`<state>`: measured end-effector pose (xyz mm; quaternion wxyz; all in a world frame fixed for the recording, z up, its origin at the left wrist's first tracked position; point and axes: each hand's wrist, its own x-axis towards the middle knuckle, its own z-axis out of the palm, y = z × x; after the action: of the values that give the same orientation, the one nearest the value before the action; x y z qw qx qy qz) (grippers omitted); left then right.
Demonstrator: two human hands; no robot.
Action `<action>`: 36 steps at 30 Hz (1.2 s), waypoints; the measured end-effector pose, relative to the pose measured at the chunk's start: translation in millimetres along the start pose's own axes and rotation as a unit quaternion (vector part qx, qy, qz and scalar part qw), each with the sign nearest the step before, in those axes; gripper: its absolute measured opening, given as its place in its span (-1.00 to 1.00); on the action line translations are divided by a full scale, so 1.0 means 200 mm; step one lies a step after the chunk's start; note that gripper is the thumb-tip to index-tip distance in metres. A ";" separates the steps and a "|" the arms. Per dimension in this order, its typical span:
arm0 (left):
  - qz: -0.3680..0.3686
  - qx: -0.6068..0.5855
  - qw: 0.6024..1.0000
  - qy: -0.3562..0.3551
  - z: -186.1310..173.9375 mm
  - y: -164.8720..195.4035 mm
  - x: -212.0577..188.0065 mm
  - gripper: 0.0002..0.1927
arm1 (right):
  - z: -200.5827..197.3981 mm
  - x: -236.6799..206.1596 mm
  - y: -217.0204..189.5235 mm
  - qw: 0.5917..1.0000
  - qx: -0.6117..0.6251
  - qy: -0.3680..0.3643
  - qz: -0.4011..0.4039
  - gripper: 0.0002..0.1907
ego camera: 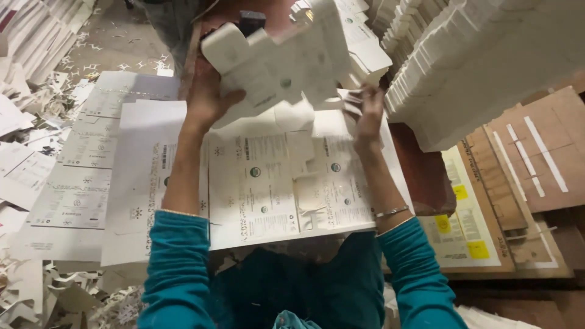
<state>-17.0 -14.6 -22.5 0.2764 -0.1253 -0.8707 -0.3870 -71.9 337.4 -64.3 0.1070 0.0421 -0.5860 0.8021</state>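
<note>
Two hands raised over the lap, both busy with one stack of white die-cut carton blanks (286,61). Left hand (207,97) closed on the stack's near left edge, thumb on top, fingers hidden beneath. Right hand (365,113) pinching at the stack's lower right, fingers curled around a loose paper flap (350,100); how firmly cannot be told. Stack held tilted, above and between the hands, notched along its edges, small round green marks on its faces.

Directly beneath the hands, one large printed sheet (274,189), white, covered with grey text blocks and several small green circular marks, part of its middle punched out and torn. Below the left forearm, a second layer of similar white printed sheets (91,183) spread flat, too overlapped to count. Further left of the left hand, a litter of paper scraps (36,286) on the floor (116,36).

Right of the right hand, very close, a tall leaning pile of white blanks (463,67), edges stepped like a fan, number beyond counting. Lower right of the right wrist, one sheet with yellow squares (469,237) lying on a brown cardboard sheet (542,152) with white strips.

Two teal sleeves (177,274) pushed up the forearms; one thin silver bangle (391,212) on the right wrist. Dark reddish worktop (420,170) edge showing just right of the right forearm.
</note>
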 end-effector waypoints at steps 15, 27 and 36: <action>-0.359 -0.508 0.764 -0.171 0.53 0.26 -0.16 -0.63 | 0.10 -0.12 0.26 0.744 -0.599 -0.183 -0.231 -0.64; -0.300 -0.658 0.685 -0.087 0.59 0.14 -0.35 -0.58 | -0.01 -0.09 0.05 0.810 -0.557 -0.171 -0.059 -0.54; -0.313 -0.682 0.658 -0.059 0.64 0.00 -0.34 -0.48 | 0.05 -1.09 -0.76 0.570 -0.038 -0.820 0.032 0.14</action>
<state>-10.1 81.5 -132.5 -0.0759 -0.0217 -0.3644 -0.9279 173.3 345.0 39.4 -0.4435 0.6591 -0.4536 0.4040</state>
